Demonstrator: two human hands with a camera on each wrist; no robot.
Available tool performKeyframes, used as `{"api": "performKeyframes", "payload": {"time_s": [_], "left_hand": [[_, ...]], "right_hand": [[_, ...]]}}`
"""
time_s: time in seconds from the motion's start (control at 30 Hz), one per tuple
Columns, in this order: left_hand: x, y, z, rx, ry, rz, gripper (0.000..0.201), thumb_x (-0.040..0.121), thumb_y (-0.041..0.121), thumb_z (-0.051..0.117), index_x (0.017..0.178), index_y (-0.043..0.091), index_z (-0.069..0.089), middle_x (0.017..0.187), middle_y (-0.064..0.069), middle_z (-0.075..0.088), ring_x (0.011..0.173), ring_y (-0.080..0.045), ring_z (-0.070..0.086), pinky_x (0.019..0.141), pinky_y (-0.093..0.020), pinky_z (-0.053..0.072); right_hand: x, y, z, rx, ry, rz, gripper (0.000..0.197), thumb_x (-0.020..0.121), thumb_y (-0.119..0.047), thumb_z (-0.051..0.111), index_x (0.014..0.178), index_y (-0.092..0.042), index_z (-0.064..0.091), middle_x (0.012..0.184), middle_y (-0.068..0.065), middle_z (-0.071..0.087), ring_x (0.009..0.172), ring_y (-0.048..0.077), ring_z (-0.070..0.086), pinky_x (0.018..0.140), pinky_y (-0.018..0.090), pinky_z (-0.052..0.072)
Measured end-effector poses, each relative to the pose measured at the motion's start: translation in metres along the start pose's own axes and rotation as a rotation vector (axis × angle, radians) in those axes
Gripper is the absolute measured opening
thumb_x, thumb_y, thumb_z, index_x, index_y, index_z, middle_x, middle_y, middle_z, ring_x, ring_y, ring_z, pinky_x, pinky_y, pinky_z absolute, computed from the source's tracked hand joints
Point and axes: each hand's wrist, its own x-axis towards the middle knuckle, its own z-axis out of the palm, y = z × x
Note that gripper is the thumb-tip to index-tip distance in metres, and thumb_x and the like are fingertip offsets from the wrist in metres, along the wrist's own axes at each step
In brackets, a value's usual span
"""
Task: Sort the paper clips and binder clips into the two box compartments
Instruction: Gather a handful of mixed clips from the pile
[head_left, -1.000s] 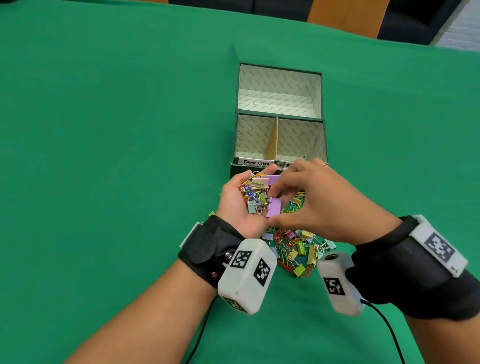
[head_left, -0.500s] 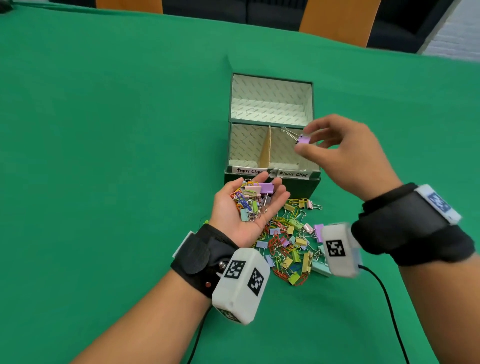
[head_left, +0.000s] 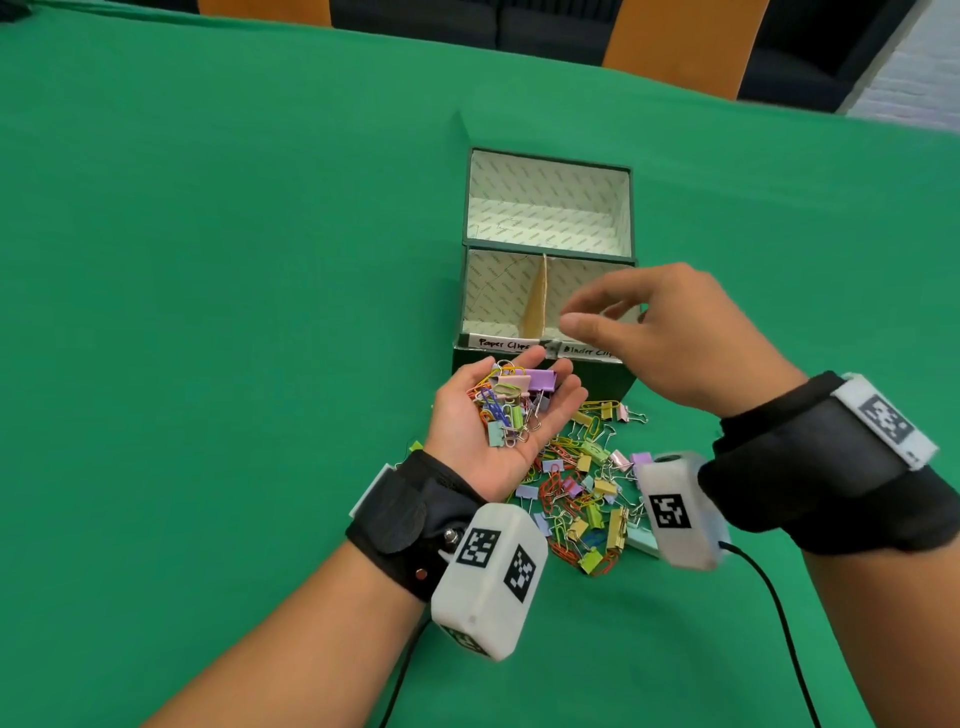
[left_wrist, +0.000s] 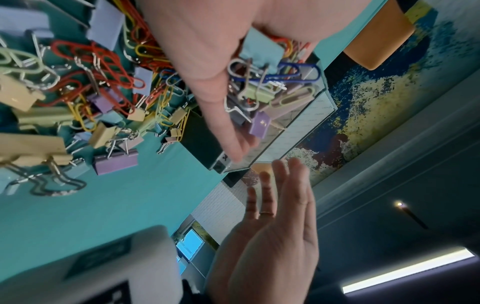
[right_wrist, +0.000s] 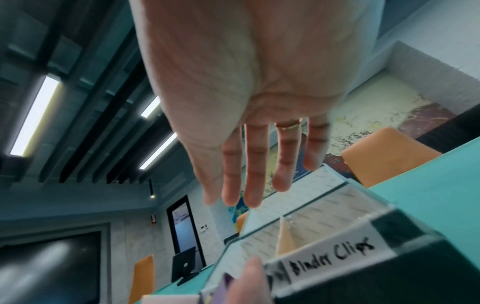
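My left hand (head_left: 519, 395) is palm up just in front of the box, carrying a heap of coloured paper clips and binder clips (head_left: 506, 402) on straight fingers. The same heap (left_wrist: 262, 86) shows in the left wrist view. My right hand (head_left: 576, 312) hovers over the box's right compartment with its fingers (right_wrist: 254, 164) straight and nothing in them. The green box (head_left: 540, 358) has a cardboard divider (head_left: 537, 301) and labels reading "Paper Clips" (head_left: 501, 343) and "Binder Clips" (right_wrist: 330, 259). My right hand hides most of the right compartment's floor.
A loose pile of mixed clips (head_left: 582, 493) lies on the green tablecloth between my wrists, just in front of the box. The box's open lid (head_left: 548, 208) lies flat behind it. A black cable (head_left: 769, 587) trails from the right wrist camera.
My right hand took a purple binder clip from the left palm and carried it over the right compartment. Its fingers have now spread and are empty. The left hand stayed put.
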Motion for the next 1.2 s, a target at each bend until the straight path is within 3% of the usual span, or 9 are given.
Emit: {"api": "performKeyframes", "payload": {"time_s": [0.1, 0.17, 0.27, 0.37, 0.5, 0.6, 0.73, 1.07, 1.2], "left_hand": [[0.0, 0.0, -0.001, 0.011, -0.007, 0.005, 0.044, 0.094, 0.027, 0.042, 0.121, -0.004, 0.058, 0.1, -0.029, 0.065, 0.082, -0.04, 0.068, 0.081, -0.055, 0.053], [0.001, -0.001, -0.001, 0.027, -0.015, 0.013, 0.045, 0.095, 0.027, 0.04, 0.124, -0.003, 0.056, 0.103, -0.028, 0.065, 0.085, -0.038, 0.068, 0.083, -0.053, 0.053], [0.0, -0.001, 0.0, 0.047, -0.029, 0.019, 0.044, 0.096, 0.028, 0.038, 0.118, -0.003, 0.059, 0.104, -0.026, 0.066, 0.078, -0.033, 0.069, 0.082, -0.049, 0.053], [-0.001, -0.002, 0.001, 0.041, -0.042, 0.015, 0.041, 0.097, 0.028, 0.036, 0.11, -0.003, 0.06, 0.098, -0.027, 0.068, 0.07, -0.035, 0.07, 0.074, -0.046, 0.057], [-0.002, -0.003, 0.002, 0.047, -0.027, 0.017, 0.04, 0.096, 0.026, 0.038, 0.11, -0.003, 0.062, 0.095, -0.026, 0.069, 0.077, -0.035, 0.071, 0.082, -0.05, 0.052], [-0.001, -0.003, 0.002, 0.01, -0.029, 0.016, 0.042, 0.095, 0.025, 0.041, 0.12, -0.004, 0.058, 0.102, -0.027, 0.067, 0.083, -0.037, 0.07, 0.087, -0.054, 0.05], [-0.002, -0.002, 0.002, -0.037, -0.069, -0.023, 0.04, 0.097, 0.025, 0.04, 0.122, -0.003, 0.056, 0.11, -0.031, 0.064, 0.091, -0.044, 0.068, 0.09, -0.058, 0.046], [0.001, -0.001, -0.001, -0.039, -0.086, -0.057, 0.041, 0.094, 0.026, 0.042, 0.121, -0.001, 0.057, 0.123, -0.032, 0.058, 0.107, -0.046, 0.061, 0.09, -0.055, 0.048], [0.001, -0.001, -0.002, -0.035, -0.09, -0.058, 0.038, 0.095, 0.026, 0.042, 0.109, -0.004, 0.06, 0.119, -0.033, 0.059, 0.107, -0.047, 0.059, 0.092, -0.057, 0.046]], "right_hand": [[-0.001, -0.006, -0.001, -0.058, -0.111, -0.029, 0.009, 0.083, -0.045, 0.068, 0.082, -0.037, 0.072, 0.059, -0.028, 0.058, 0.066, -0.011, 0.055, 0.055, 0.007, 0.034], [-0.001, -0.008, 0.003, -0.124, -0.172, -0.032, 0.009, 0.081, -0.047, 0.069, 0.083, -0.04, 0.073, 0.06, -0.027, 0.062, 0.063, -0.01, 0.055, 0.053, 0.006, 0.036], [-0.005, -0.005, 0.015, -0.204, -0.205, -0.022, 0.018, 0.079, -0.05, 0.069, 0.09, -0.038, 0.075, 0.084, -0.01, 0.069, 0.085, 0.012, 0.058, 0.075, 0.031, 0.049], [-0.01, -0.006, 0.022, -0.181, -0.184, -0.005, 0.017, 0.079, -0.047, 0.07, 0.084, -0.032, 0.074, 0.081, -0.012, 0.063, 0.091, 0.018, 0.054, 0.08, 0.035, 0.048], [-0.011, -0.003, 0.02, -0.114, -0.177, 0.029, 0.021, 0.08, -0.047, 0.07, 0.079, -0.026, 0.073, 0.08, -0.01, 0.063, 0.077, 0.007, 0.055, 0.066, 0.027, 0.045], [-0.009, -0.002, 0.012, -0.003, -0.154, 0.092, 0.017, 0.083, -0.042, 0.07, 0.076, -0.027, 0.074, 0.054, -0.019, 0.059, 0.052, -0.005, 0.051, 0.044, 0.011, 0.032], [-0.008, 0.0, 0.008, 0.118, -0.092, 0.126, 0.02, 0.086, -0.036, 0.067, 0.071, -0.026, 0.075, 0.046, -0.02, 0.059, 0.038, -0.001, 0.045, 0.037, 0.008, 0.029], [-0.013, 0.002, 0.013, 0.343, 0.003, 0.112, 0.011, 0.084, -0.036, 0.071, 0.081, -0.027, 0.074, 0.064, -0.011, 0.071, 0.052, -0.005, 0.058, 0.052, 0.011, 0.043], [-0.01, 0.005, 0.009, 0.374, 0.126, 0.11, 0.011, 0.084, -0.04, 0.071, 0.08, -0.029, 0.074, 0.071, -0.003, 0.072, 0.066, 0.014, 0.064, 0.065, 0.029, 0.054]]}}
